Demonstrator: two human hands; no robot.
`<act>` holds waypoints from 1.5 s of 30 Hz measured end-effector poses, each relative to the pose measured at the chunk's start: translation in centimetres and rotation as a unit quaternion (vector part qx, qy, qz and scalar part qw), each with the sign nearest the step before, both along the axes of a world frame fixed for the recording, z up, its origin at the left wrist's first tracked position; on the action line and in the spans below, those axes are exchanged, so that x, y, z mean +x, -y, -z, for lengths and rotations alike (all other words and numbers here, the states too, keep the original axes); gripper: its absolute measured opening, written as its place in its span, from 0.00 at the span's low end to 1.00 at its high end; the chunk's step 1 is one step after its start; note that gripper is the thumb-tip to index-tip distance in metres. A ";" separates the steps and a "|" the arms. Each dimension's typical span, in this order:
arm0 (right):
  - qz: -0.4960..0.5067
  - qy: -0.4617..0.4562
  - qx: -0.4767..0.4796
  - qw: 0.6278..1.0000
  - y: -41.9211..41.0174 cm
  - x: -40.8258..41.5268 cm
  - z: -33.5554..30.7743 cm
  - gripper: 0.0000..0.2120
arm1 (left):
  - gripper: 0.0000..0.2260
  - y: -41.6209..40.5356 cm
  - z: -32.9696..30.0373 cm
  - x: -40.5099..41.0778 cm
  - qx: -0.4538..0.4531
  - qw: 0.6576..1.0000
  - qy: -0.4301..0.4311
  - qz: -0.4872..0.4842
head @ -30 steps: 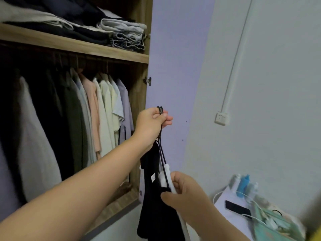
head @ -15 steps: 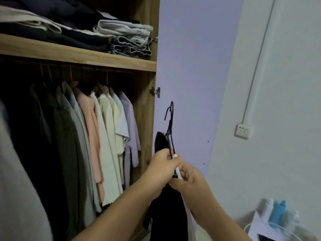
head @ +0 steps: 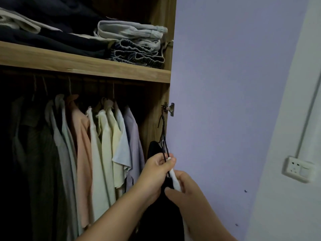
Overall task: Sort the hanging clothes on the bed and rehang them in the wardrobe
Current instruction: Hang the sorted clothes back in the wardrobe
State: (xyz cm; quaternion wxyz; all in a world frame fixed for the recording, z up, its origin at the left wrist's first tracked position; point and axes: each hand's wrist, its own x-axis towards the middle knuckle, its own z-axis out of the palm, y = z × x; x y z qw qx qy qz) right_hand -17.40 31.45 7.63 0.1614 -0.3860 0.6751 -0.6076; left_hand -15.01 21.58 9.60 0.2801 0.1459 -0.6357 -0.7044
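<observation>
At the right edge of the wardrobe (head: 156, 122), both hands hold the same bundle. The left hand (head: 154, 173) pinches the black hangers (head: 164, 146) between thumb and curled fingers, just under their necks. The right hand (head: 184, 192) is just below it and a little to the right, with its fingers curled around a white garment (head: 174, 178) that hangs on one of the hangers. Between and under the two hands a black garment (head: 161, 220) hangs down, and its shoulder shows above the left hand. The hanger hooks rise above the grip, in front of the wardrobe's side panel and just under a metal hinge (head: 169, 108).

To the left of the hands, shirts (head: 104, 145) hang in a row inside the wardrobe, pale ones nearest and dark ones farther away. Above them is a wooden shelf (head: 86, 65) with folded clothes (head: 132, 44) on it. To the right of the hands is the lilac door (head: 234, 84), then a white wall with a socket (head: 297, 168).
</observation>
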 end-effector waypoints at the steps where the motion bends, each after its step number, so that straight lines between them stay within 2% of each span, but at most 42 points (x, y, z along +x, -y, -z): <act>1: 0.002 0.003 -0.011 1.000 0.7 -1.4 -0.3 0.12 | 0.05 0.5 -0.3 -1.1 -0.012 1.000 -0.008 -0.006; 4: -0.011 0.028 -0.038 0.999 3.3 -5.2 -1.0 0.13 | 0.03 2.4 -0.9 -3.8 -0.037 0.999 -0.023 -0.013; 7: -0.021 0.034 -0.050 0.998 6.1 -7.7 -1.2 0.16 | 0.04 4.7 -1.3 -6.0 -0.024 0.999 -0.030 -0.014; 10: -0.024 0.061 -0.066 0.996 8.2 -10.0 -1.9 0.11 | 0.07 7.5 -1.8 -7.9 0.005 0.998 -0.049 -0.040; 12: -0.022 0.081 -0.077 0.993 9.6 -11.7 -2.5 0.12 | 0.07 9.8 -2.3 -8.9 -0.002 0.996 -0.055 -0.066; 18: -0.030 0.015 -0.083 0.996 15.1 -15.7 -3.7 0.19 | 0.08 17.0 -3.7 -11.5 -0.060 0.994 -0.028 -0.082; 23: -0.029 -0.022 -0.096 0.995 20.1 -18.1 -5.2 0.19 | 0.06 22.7 -5.6 -14.1 -0.130 0.983 -0.017 -0.130; 27: -0.033 -0.008 -0.102 0.994 23.6 -19.8 -6.2 0.19 | 0.09 26.0 -7.1 -16.5 -0.183 0.963 0.005 -0.196; 31: -0.045 0.000 -0.086 0.995 26.9 -21.7 -7.1 0.19 | 0.10 29.1 -8.4 -18.1 -0.190 0.952 0.019 -0.239; 37: -0.063 -0.015 -0.079 0.995 31.7 -24.9 -7.9 0.20 | 0.07 32.6 -9.3 -20.3 -0.207 0.937 0.043 -0.278; 42: -0.091 -0.022 -0.082 0.992 34.6 -27.1 -8.1 0.19 | 0.06 33.7 -8.5 -22.4 -0.220 0.923 0.025 -0.316; 45: -0.099 -0.037 -0.085 0.991 35.7 -28.3 -8.0 0.21 | 0.09 34.3 -7.7 -23.0 -0.220 0.909 0.005 -0.353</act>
